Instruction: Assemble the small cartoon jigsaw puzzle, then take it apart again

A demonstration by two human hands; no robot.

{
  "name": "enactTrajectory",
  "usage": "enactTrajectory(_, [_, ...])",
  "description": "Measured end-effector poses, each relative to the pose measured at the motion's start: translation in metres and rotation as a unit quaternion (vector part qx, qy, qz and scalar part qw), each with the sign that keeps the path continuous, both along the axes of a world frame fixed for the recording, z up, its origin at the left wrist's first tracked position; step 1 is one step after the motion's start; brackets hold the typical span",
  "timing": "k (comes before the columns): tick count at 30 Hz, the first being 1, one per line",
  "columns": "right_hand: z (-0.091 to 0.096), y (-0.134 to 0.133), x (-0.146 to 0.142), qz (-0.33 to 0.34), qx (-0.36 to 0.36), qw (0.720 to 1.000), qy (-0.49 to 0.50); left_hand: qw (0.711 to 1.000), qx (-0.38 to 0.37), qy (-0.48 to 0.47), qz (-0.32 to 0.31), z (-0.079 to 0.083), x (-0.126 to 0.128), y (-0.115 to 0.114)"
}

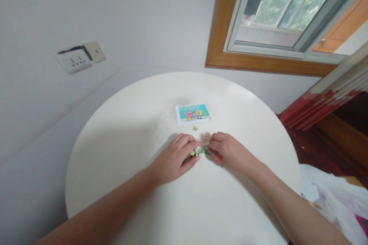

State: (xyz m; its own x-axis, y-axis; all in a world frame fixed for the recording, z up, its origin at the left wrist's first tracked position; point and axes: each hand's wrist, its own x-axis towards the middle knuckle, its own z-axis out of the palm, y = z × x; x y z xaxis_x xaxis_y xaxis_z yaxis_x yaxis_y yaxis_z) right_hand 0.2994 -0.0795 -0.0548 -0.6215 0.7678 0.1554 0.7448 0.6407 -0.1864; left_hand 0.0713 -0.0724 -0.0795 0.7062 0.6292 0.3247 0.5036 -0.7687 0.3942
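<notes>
Small colourful jigsaw puzzle pieces (196, 152) lie on the white table between my two hands, partly covered by fingers. My left hand (179, 155) has its thumb and index finger closed around the near and far sides of these pieces. From the right, my right hand (227, 150) pinches at the green edge of the pieces; its fingertips are slightly blurred and hide much of what they hold. A loose puzzle piece (195, 128) with yellow on it rests just beyond the hands. Behind it lies a picture card (194, 114) with cartoon figures on turquoise.
The round white table (115, 168) stands against a pale wall with a socket (75, 60). A wood-framed window (214, 59) is at the upper right, with a red and white curtain (304, 113) beside it. White plastic bags (333, 195) are at the lower right.
</notes>
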Motion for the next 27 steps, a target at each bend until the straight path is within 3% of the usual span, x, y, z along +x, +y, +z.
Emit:
enactTrajectory(4, [0.003,-0.001,0.001,-0.016,-0.064,0.997,0.047,0.999,0.031,0.012,0.019,-0.001,-0.001,0.0])
enactTrajectory(14, [-0.007,0.0,-0.002,-0.044,-0.114,0.987,0.101,0.999,0.026,0.024,0.022,-0.004,0.002,0.0])
enactTrajectory(22, [-0.002,-0.003,-0.008,0.016,-0.162,0.97,0.18,0.999,0.018,0.042,0.007,-0.004,0.002,0.001])
enactTrajectory(27, [-0.004,-0.003,-0.01,0.018,-0.168,0.963,0.211,0.999,0.011,0.029,-0.005,-0.004,0.002,0.002])
